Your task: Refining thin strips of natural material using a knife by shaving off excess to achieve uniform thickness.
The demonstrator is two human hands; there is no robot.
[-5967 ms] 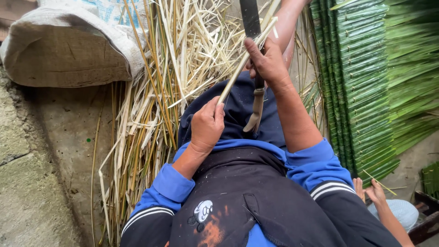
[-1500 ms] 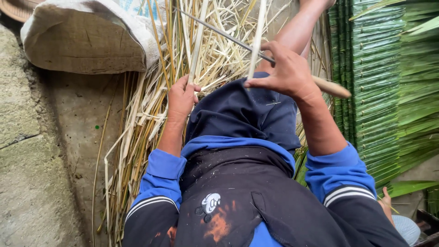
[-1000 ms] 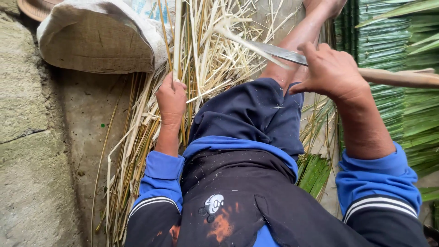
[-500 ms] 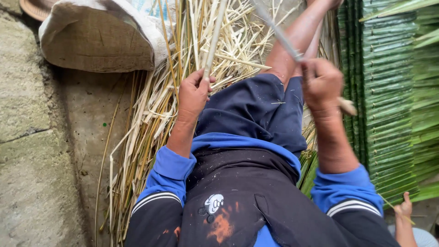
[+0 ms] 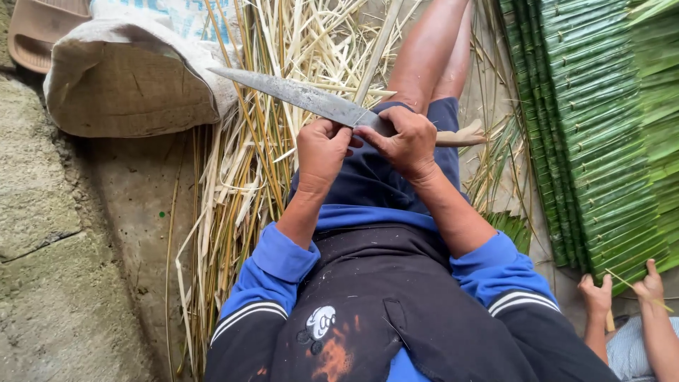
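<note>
Head view: both hands closed at the lap, right hand gripping the knife near its handle, left hand pinching against the blade, stripped pale stalks already piling alongside and green leaves stacked beyond, more apparently waiting.

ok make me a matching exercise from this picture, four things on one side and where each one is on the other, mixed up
Things:
1. knife
2. sack
3. stack of green leaves
4. sandal

Places:
A. top left corner
B. along the right side
C. held in both hands, blade pointing left
D. upper left, next to the dry stalks

Pairs: 1-C, 2-D, 3-B, 4-A

The left hand and right hand meet at the base of the blade, over the lap.
</note>
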